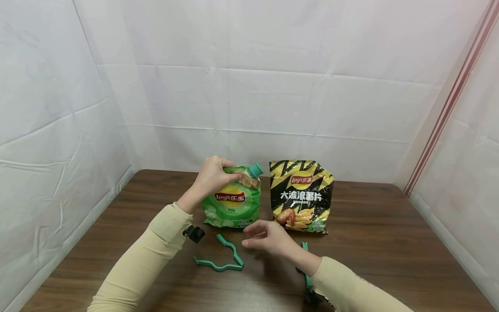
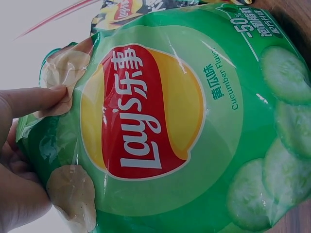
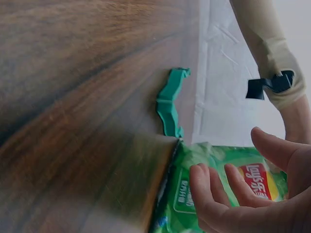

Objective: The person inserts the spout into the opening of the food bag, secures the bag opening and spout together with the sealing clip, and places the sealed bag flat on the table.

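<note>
A green Lay's cucumber chip bag (image 1: 231,212) stands upright toward the back of the brown table. My left hand (image 1: 212,177) grips its upper left part, thumb on the front face and the other fingers behind; the left wrist view shows the thumb pressing the printed chip picture. A teal piece (image 1: 255,170) juts from the bag's top right corner. Lower and to the right, my right hand (image 1: 273,238) hovers with loosely bent fingers and nothing between them. Near it, a green bag clip (image 1: 223,268) lies unfolded in a V shape on the table.
To the right of the green bag stands a black and yellow Lay's bag (image 1: 302,197), its top right corner slanted. Another green clip (image 1: 305,247) lies partly hidden under my right wrist. White sheeting (image 1: 273,108) hangs behind the table and along both sides.
</note>
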Available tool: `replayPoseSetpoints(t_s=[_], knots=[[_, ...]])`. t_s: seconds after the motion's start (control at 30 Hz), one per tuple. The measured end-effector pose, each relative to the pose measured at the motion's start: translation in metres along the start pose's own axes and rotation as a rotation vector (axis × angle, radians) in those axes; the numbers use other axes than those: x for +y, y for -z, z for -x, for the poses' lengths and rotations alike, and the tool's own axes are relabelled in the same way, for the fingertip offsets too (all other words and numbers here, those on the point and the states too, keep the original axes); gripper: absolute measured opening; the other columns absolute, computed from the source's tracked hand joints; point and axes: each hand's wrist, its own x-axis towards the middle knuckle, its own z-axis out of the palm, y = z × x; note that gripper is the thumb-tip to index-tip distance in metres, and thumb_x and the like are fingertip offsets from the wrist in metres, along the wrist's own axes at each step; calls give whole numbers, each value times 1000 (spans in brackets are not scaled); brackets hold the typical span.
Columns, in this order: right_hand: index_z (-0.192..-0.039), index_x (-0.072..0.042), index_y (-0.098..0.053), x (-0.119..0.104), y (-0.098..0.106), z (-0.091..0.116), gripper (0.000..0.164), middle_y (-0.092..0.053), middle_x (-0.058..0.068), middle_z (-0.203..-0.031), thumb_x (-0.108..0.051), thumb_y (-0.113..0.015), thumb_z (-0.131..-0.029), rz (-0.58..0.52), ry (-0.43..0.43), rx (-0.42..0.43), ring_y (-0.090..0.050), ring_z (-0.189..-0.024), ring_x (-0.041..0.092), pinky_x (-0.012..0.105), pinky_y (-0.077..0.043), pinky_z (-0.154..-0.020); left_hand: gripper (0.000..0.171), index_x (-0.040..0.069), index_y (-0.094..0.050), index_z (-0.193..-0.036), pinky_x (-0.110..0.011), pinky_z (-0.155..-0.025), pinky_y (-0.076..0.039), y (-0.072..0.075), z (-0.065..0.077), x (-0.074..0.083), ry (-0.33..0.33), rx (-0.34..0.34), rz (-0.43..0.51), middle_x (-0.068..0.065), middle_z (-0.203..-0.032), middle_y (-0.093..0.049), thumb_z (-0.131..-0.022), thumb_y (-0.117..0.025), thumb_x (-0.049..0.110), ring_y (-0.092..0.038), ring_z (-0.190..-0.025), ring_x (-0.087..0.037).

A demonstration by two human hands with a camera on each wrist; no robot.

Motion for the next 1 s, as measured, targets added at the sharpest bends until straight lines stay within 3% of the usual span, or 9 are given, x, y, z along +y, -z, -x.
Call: replayPoseSetpoints(t_s=[0.23,0.47,1.0], knots=[[-111,-3,-65,5,-10,-1,37,-68,15,-108,-25,-75,-82,21,-32,-35,-67,-96,24,31,-54,-76,23,10,-68,-64,-23,-43,-24,1,-1,1,0,2,1,6,-42,-33,-84,-72,20,-20,-35,-3],[-103,-6,-68,7,-20,-1,29,-70,8,-102,-22,-77,-80,56,-48,-65,-67,-94,20,27,-52,-73,22,10,-68,-64,-23,-44,-24,1,-1,2,-4,2,7,7,-43,-33,-84,-72,19,-19,-37,-4],[-96,-16,-72,7,-35,-4,20,-72,-1,-94,-21,-79,-77,143,-50,-141,-66,-88,13,24,-51,-75,19,10,-70,-67,-23,-44,-25,2,1,2,5,-2,3,5,-45,-39,-84,-72,19,-21,-36,-5]])
